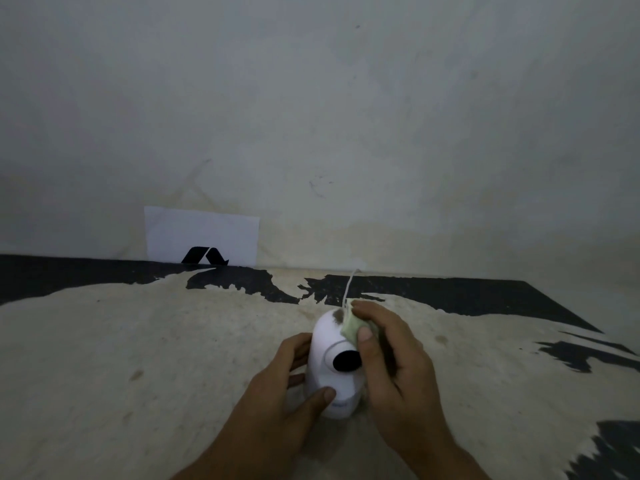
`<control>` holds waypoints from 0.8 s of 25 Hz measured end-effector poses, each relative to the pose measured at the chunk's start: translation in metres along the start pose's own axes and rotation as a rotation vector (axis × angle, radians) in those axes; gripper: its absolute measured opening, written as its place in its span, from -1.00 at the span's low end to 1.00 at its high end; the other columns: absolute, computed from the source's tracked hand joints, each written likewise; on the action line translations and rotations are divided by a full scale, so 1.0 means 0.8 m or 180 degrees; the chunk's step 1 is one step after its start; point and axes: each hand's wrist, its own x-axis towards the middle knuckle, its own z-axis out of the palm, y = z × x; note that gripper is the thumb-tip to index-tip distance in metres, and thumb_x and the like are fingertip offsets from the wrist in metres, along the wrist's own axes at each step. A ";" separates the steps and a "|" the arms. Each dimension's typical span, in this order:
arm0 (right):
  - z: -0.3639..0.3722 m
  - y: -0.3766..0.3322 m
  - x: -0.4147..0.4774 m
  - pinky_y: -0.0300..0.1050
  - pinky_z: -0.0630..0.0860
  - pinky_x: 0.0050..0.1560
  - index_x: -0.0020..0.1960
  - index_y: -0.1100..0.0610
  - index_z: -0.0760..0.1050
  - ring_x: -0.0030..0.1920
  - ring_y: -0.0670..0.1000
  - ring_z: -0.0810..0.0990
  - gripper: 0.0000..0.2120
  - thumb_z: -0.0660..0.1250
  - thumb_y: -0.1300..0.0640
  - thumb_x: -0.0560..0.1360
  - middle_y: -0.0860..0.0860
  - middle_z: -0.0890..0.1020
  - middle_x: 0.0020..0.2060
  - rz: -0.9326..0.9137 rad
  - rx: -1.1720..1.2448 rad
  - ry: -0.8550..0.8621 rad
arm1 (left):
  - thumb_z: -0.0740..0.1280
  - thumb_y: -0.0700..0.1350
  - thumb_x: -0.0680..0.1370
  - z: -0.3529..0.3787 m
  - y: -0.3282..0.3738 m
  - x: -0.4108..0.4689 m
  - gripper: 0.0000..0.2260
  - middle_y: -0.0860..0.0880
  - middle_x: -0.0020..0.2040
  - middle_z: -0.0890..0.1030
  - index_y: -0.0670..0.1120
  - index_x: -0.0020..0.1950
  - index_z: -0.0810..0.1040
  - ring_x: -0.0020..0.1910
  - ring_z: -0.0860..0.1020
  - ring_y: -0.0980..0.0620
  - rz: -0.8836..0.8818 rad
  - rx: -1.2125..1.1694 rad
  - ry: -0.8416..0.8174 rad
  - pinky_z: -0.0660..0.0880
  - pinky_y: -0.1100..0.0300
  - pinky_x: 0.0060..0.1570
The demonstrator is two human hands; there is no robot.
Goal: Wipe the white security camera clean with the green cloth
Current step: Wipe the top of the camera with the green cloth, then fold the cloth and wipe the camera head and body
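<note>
A dim, stained wall rises behind a pale, worn surface patched with black, and a white sheet of paper with a black mark leans against the wall at the left. Near the middle, close to you, stands the white security camera, upright on its base, its dark lens facing you and a thin white cable running from its back toward the wall.

Your left hand is clasped around the camera's left side, thumb pressed on the lower front, steadying it. Your right hand is pinched on the green cloth, thumb on top, pressing it against the upper right of the camera's head. A dark smudge sits on the crown just beside the cloth; in this light it may be dirt or only shadow.

You appear to be in the middle of the wiping itself, working the top of the head. Next, the cloth likely needs to sweep over that dark patch and then around the lens and the body below. Keep the left hand firm so the camera does not tip or twist, and mind the cable behind it as you rub.
</note>
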 end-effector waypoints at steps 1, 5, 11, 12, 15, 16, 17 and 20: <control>0.000 -0.002 0.000 -0.03 0.53 0.16 0.20 -0.12 0.49 0.16 -0.17 0.55 -0.71 0.13 -0.12 0.54 -0.24 0.59 0.11 0.0183 0.0097 0.0008 | 0.41 0.05 0.38 0.000 -0.001 0.000 -0.53 0.49 -0.01 0.46 0.32 0.12 0.22 -0.01 0.34 0.66 0.0011 0.0037 0.0019 0.33 0.69 -0.15; -0.003 -0.004 0.002 -0.40 0.50 -0.20 -0.04 -0.11 0.50 -0.14 -0.26 0.57 -0.84 0.15 -0.03 0.60 -0.23 0.63 -0.15 0.0688 0.0344 0.0028 | 0.40 0.09 0.39 -0.001 -0.003 -0.001 -0.55 0.43 0.13 0.37 0.35 0.13 0.22 0.05 0.34 0.63 0.0050 0.0119 -0.0013 0.33 0.68 -0.08; -0.007 -0.007 -0.002 -0.50 0.46 -0.01 0.19 -0.05 0.53 0.08 -0.32 0.56 -0.74 0.14 0.04 0.59 -0.32 0.58 0.10 0.0312 0.0285 -0.0047 | 0.41 0.05 0.39 -0.001 -0.002 0.000 -0.54 0.44 0.08 0.36 0.35 0.10 0.22 -0.03 0.39 0.59 0.0022 0.0131 0.0045 0.34 0.68 -0.14; -0.007 -0.005 -0.002 -0.49 0.46 0.04 0.23 -0.03 0.52 0.13 -0.31 0.55 -0.71 0.14 0.04 0.58 -0.31 0.57 0.14 0.0264 0.0312 -0.0047 | 0.41 0.05 0.39 -0.001 -0.002 0.000 -0.54 0.44 0.07 0.36 0.34 0.10 0.22 -0.03 0.40 0.57 0.0025 0.0133 0.0035 0.35 0.68 -0.14; -0.010 0.001 0.001 -0.44 0.50 -0.05 0.12 -0.09 0.56 0.03 -0.26 0.60 -0.77 0.15 0.06 0.62 -0.29 0.63 0.03 0.0467 0.0433 -0.0069 | 0.41 0.05 0.39 0.000 -0.005 -0.001 -0.53 0.40 0.15 0.40 0.32 0.15 0.24 0.08 0.38 0.56 0.0095 0.0100 0.0037 0.35 0.66 -0.06; -0.012 0.004 0.004 -0.40 0.52 -0.09 0.04 -0.13 0.56 -0.02 -0.23 0.61 -0.78 0.17 0.09 0.60 -0.28 0.65 -0.04 0.0559 0.0412 -0.0046 | 0.41 0.05 0.39 0.000 -0.006 -0.001 -0.53 0.41 0.15 0.41 0.32 0.16 0.24 0.11 0.37 0.56 0.0117 0.0074 0.0042 0.36 0.64 -0.04; -0.014 0.008 0.006 -0.39 0.52 -0.12 -0.03 -0.16 0.56 -0.06 -0.20 0.62 -0.78 0.20 0.12 0.59 -0.28 0.65 -0.08 0.0626 0.0365 0.0001 | 0.42 0.05 0.39 0.000 -0.007 -0.002 -0.52 0.44 0.13 0.43 0.31 0.17 0.24 0.12 0.36 0.56 0.0125 0.0065 0.0050 0.37 0.63 -0.03; -0.023 0.009 0.011 -0.44 0.51 -0.12 -0.09 -0.19 0.55 -0.07 -0.19 0.62 -0.74 0.28 0.19 0.56 -0.25 0.66 -0.11 0.0634 0.0293 0.0438 | 0.42 0.05 0.40 0.001 -0.007 -0.002 -0.51 0.58 0.06 0.41 0.36 0.16 0.20 0.09 0.38 0.56 0.0160 0.0197 0.0081 0.35 0.65 -0.05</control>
